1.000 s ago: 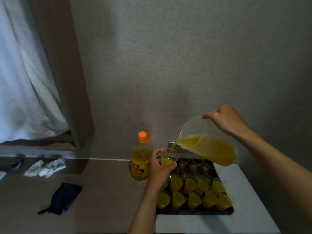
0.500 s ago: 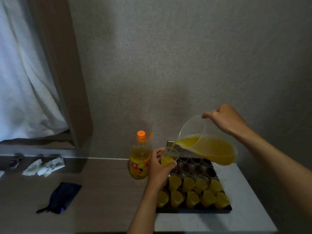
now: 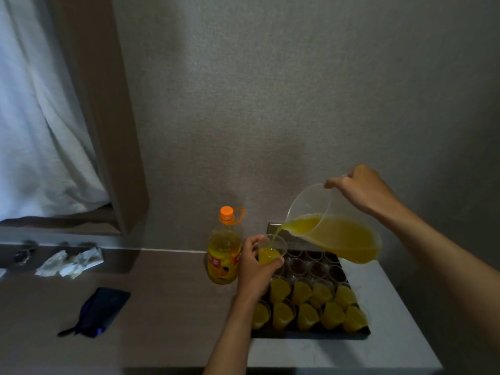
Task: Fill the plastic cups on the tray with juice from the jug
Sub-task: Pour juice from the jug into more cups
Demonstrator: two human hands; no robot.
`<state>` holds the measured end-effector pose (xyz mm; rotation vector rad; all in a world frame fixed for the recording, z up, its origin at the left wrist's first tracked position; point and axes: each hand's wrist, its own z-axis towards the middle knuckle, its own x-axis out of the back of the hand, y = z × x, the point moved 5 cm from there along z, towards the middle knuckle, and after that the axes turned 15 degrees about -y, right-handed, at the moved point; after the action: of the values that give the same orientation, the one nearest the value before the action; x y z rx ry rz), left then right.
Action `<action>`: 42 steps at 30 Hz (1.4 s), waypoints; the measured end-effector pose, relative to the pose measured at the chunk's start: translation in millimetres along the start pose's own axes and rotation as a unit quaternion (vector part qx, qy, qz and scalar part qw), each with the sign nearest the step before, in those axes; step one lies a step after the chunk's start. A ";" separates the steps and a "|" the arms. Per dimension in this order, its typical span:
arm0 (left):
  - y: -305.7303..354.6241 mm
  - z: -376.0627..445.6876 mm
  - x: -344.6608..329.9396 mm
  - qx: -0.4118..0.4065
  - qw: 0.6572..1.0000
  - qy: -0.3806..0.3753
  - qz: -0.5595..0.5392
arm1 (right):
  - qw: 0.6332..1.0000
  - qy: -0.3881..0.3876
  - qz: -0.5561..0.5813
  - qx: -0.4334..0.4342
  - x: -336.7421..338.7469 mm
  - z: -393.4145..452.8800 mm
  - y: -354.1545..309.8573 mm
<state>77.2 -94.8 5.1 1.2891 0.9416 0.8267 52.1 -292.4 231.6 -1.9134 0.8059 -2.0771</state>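
Pouring from above and to the right, the jug (image 3: 335, 234) is held tilted in the right hand (image 3: 362, 193), whose fingers are curled round its handle at the rim, spout aimed down-left. Directly beneath the spout, a plastic cup (image 3: 272, 250) is gripped upright by the curled fingers (image 3: 253, 246) of the left hand (image 3: 257, 269), raised just above the tray (image 3: 311, 334). Filled cups (image 3: 308, 304) are seen below the left fingers, empty cups (image 3: 313, 263) to their right.

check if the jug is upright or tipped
Tipped: the right hand tilts the jug spout-down, and juice streams into the cup that the left hand holds.
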 end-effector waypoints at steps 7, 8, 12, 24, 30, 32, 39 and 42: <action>-1.7 -0.7 -3.2 -0.006 1.000 0.000 0.003 | 1.000 -0.003 0.006 -0.002 0.2 -0.9 -0.5; -2.5 -0.9 -2.9 -0.005 1.000 0.002 0.002 | 1.000 -0.004 0.003 -0.003 -0.2 -1.3 -0.9; -3.2 -2.0 -1.9 -0.004 1.000 0.008 0.008 | 1.000 -0.004 0.011 0.001 -0.6 -2.3 -0.8; -6.0 -2.2 -0.4 -0.002 1.000 0.005 0.007 | 1.000 -0.010 0.016 -0.009 -2.8 -4.1 3.7; -9.1 -0.8 -1.5 0.001 1.000 0.008 0.001 | 1.000 -0.013 0.025 -0.004 -2.3 -4.9 3.8; -9.8 -0.8 -2.1 0.000 1.000 0.007 0.001 | 1.000 -0.016 0.021 -0.006 -2.3 -5.7 3.3; -10.8 -3.5 -4.6 -0.005 1.000 0.000 0.004 | 1.000 -0.017 0.016 -0.012 -2.7 -8.7 5.1; -10.1 -5.1 -6.4 -0.008 1.000 -0.005 0.007 | 1.000 -0.021 0.016 -0.016 -4.2 -9.6 6.9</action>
<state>69.8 -99.7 -4.4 1.2866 0.9175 0.8363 41.9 -293.6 224.3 -1.9405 0.8583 -2.0110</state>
